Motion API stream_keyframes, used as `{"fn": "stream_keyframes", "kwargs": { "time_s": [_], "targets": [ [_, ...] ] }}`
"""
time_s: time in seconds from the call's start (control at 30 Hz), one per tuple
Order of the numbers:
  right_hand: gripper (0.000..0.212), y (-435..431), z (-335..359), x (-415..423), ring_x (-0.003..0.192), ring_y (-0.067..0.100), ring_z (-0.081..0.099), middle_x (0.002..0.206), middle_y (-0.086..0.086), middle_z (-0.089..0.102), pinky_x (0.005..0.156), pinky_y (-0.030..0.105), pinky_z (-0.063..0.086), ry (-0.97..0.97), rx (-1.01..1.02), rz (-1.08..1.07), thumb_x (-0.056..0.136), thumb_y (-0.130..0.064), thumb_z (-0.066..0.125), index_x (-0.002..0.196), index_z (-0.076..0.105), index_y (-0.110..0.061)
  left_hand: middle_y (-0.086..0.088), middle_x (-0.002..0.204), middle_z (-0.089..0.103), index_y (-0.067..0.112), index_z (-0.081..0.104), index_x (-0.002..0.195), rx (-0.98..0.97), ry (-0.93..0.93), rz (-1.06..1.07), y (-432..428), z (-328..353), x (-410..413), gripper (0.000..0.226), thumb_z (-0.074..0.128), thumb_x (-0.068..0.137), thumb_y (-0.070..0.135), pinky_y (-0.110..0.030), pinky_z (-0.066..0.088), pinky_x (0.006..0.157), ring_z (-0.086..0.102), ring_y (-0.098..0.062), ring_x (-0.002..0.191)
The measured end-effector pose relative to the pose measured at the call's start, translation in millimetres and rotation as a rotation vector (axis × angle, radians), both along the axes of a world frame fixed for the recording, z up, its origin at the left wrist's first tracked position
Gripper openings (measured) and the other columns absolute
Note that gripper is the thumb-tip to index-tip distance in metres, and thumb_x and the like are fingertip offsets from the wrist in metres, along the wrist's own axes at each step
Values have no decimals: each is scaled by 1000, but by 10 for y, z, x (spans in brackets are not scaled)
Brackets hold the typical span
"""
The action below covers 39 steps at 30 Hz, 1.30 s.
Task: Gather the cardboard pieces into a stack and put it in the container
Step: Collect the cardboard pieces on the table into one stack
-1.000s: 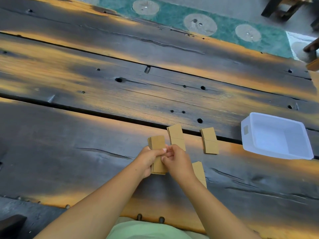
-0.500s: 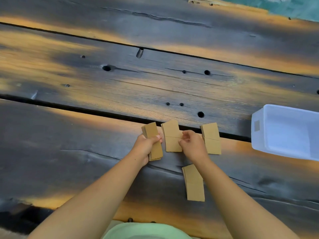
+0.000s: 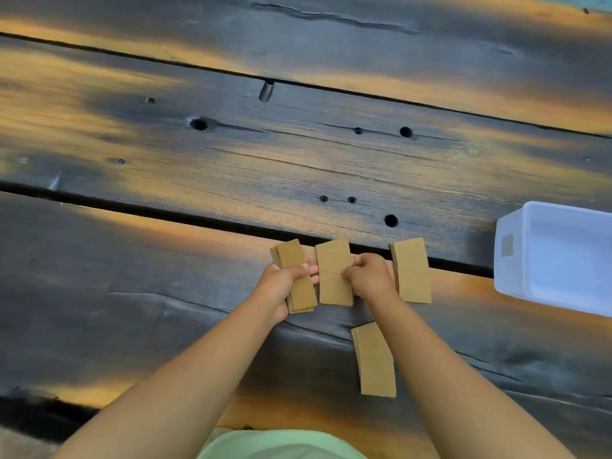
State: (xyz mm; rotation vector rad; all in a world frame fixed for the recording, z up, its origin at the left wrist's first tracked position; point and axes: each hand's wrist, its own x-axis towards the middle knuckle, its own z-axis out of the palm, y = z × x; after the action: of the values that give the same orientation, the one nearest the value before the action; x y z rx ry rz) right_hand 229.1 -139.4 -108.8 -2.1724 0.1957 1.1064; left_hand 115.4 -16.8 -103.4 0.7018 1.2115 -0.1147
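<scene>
Four groups of cardboard pieces lay on the dark wooden table (image 3: 165, 309). The left hand (image 3: 281, 286) was closed around a stack (image 3: 296, 276), thumb on top, fingers wrapped beneath it. Just beside it, the right hand (image 3: 371, 279) pinched the right edge of a middle piece (image 3: 334, 271), fingers curled shut on it. Another pile (image 3: 410, 274) sat touching the right hand's far side. A fourth pile (image 3: 376, 359) lay nearer the person, between the forearms. The white container (image 3: 510, 270) stood well apart, at the right, open side up.
</scene>
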Motion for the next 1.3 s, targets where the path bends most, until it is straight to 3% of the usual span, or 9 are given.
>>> {"fn": "stream_keyframes", "kwargs": {
  "time_s": [0.07, 0.13, 0.37, 0.53, 0.67, 0.77, 0.9, 1.17, 1.3],
  "targets": [
    [6, -3, 30, -24, 90, 31, 66, 92, 15, 71, 83, 45, 56, 20, 35, -5, 86, -1, 59, 85, 63, -6, -10, 90, 81, 8, 66, 113, -6, 7, -12, 20, -7, -21, 18, 63, 95, 5, -40, 63, 72, 78, -23, 85],
    [16, -13, 93, -30, 88, 29, 64, 87, 11, 68, 85, 48, 56, 62, 89, -22, 86, 2, 59, 77, 58, -12, -10, 87, 81, 9, 66, 110, -7, -4, -23, 55, -8, -51, 15, 64, 95, 6, -40, 64, 70, 78, -23, 83],
    [16, -88, 522, 6, 77, 25, 63, 86, 14, 67, 84, 48, 55, 108, 244, -58, 89, 5, 58, 82, 60, -9, -7, 78, 77, 10, 69, 103, 47, -107, -117, 91, 156, -196, 27, 80, 84, 25, -41, 63, 69, 73, -20, 68],
    [9, -110, 824, -205, 91, 34, 67, 98, 21, 70, 95, 55, 55, 99, 298, -14, 90, 6, 58, 92, 62, -1, -9, 102, 80, 22, 68, 117, 64, -173, -184, 10, 326, -357, 45, 83, 78, 38, -43, 62, 68, 76, -28, 94],
    [23, -148, 947, -493, 104, 41, 68, 111, 29, 70, 98, 58, 54, 70, 279, -3, 90, 4, 59, 111, 61, 11, -14, 109, 78, 20, 66, 122, 66, -243, -208, -103, 440, -488, 52, 84, 76, 35, -52, 62, 79, 74, -34, 101],
    [12, -174, 1004, -689, 94, 32, 67, 97, 20, 70, 96, 56, 55, 45, 275, 14, 89, 4, 59, 99, 65, 0, -12, 102, 80, 19, 68, 119, 80, -276, -235, -180, 488, -576, 54, 87, 71, 36, -46, 63, 73, 77, -30, 94],
    [15, -205, 1053, -915, 87, 24, 65, 85, 8, 68, 90, 48, 56, -2, 293, 20, 88, 4, 58, 86, 63, -10, -8, 93, 81, 22, 70, 111, 97, -309, -255, -271, 534, -674, 50, 88, 67, 38, -41, 62, 66, 79, -24, 84],
    [15, -218, 1091, -1228, 94, 30, 71, 94, 15, 73, 86, 47, 60, -130, 290, -10, 91, -2, 57, 98, 69, -8, -16, 92, 79, 13, 69, 111, 58, -342, -235, -319, 534, -759, 53, 89, 65, 28, -47, 60, 69, 77, -30, 81],
    [18, -250, 1089, -1256, 95, 30, 70, 95, 15, 74, 87, 45, 59, -257, 234, 21, 90, -7, 59, 101, 71, -15, -15, 87, 79, 11, 66, 110, 16, -321, -207, -381, 540, -707, 36, 81, 78, 22, -44, 61, 65, 76, -28, 76]
  ]
}}
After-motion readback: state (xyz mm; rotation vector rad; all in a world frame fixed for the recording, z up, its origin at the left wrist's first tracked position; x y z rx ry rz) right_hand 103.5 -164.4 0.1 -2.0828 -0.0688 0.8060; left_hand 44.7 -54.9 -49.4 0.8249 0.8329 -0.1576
